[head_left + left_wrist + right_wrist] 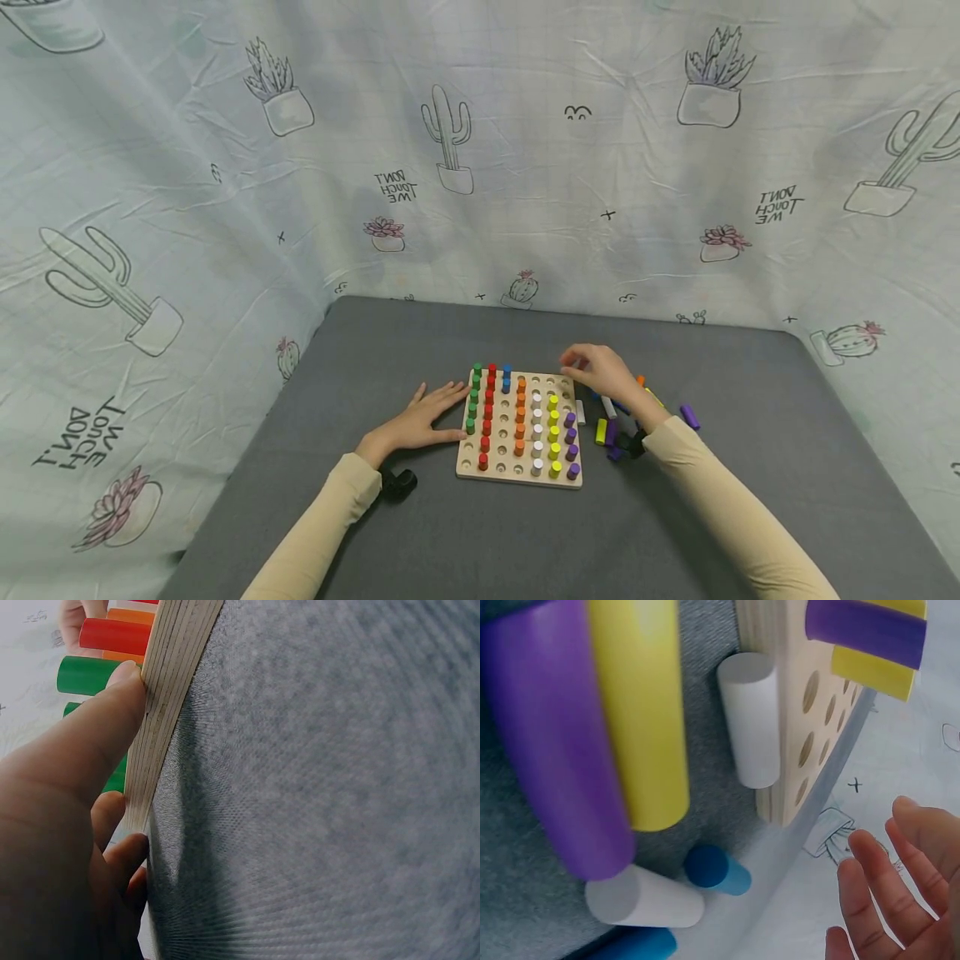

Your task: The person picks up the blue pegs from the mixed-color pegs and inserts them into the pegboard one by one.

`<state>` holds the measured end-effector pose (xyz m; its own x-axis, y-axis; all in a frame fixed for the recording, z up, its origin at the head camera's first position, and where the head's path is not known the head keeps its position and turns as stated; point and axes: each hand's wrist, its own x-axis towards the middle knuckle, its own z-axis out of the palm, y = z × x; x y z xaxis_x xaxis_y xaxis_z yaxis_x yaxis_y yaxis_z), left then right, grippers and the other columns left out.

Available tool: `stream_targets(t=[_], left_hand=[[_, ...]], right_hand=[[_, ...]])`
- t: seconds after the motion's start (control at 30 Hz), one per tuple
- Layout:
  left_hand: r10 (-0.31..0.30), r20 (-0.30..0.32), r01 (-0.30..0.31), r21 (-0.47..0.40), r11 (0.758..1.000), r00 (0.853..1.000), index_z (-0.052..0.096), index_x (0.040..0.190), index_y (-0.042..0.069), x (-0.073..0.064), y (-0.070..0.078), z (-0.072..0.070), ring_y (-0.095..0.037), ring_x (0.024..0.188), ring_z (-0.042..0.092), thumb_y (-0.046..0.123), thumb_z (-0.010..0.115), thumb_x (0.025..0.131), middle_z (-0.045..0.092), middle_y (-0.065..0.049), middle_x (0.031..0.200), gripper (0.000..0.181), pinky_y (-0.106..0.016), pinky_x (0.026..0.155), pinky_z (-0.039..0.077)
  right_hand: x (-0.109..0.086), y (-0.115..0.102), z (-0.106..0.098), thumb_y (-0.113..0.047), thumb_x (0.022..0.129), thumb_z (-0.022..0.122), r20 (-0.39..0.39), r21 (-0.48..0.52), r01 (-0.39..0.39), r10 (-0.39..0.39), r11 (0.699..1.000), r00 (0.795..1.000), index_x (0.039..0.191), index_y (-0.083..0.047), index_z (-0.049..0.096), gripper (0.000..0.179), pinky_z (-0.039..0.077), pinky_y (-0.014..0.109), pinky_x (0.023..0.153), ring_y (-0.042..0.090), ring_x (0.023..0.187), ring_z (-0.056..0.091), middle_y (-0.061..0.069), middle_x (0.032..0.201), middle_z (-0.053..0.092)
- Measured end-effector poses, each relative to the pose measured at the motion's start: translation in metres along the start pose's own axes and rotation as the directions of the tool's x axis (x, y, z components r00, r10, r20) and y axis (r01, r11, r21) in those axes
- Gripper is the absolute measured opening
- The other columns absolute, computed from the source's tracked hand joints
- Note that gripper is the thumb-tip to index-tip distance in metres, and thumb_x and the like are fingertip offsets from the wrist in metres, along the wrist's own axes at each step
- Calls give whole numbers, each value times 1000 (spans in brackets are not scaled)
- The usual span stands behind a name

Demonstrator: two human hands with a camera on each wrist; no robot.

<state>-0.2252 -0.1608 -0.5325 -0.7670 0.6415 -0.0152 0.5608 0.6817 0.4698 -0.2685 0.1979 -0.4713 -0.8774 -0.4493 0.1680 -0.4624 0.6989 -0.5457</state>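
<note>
A wooden pegboard [519, 481] lies on the table with columns of green [474, 397], red [489, 397], blue [507, 386], orange [521, 414], white [537, 431], yellow [554, 434] and purple pegs [572, 452]. My left hand [422, 418] rests against the board's left edge, fingers extended, the thumb touching the edge beside a green peg [86, 675]. Over the board's far right corner hovers my right hand [600, 371]; the right wrist view shows its fingers [877, 907] apart, holding nothing. Some holes near that corner are bare.
Loose pegs lie right of the board, among them a purple [562, 742], a yellow [641, 712] and a blue one [716, 868]. One white peg [750, 727] lies close along the board's side. Another purple peg [690, 417] lies farther right. A patterned cloth [495, 167] hangs behind the table.
</note>
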Motion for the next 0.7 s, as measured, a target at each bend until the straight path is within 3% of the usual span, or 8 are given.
stream_targets(t=[0.7], left_hand=[[22, -12, -22, 2, 1000, 1000, 10, 142, 26, 1, -1, 1, -17, 134, 7, 63, 44, 79, 11, 1, 147, 80, -52, 105, -6]], right_hand=[[-14, 15, -3, -23, 83, 61, -13, -39, -43, 42, 998, 999, 98, -8, 64, 21, 48, 28, 58, 14, 69, 58, 1, 89, 63]])
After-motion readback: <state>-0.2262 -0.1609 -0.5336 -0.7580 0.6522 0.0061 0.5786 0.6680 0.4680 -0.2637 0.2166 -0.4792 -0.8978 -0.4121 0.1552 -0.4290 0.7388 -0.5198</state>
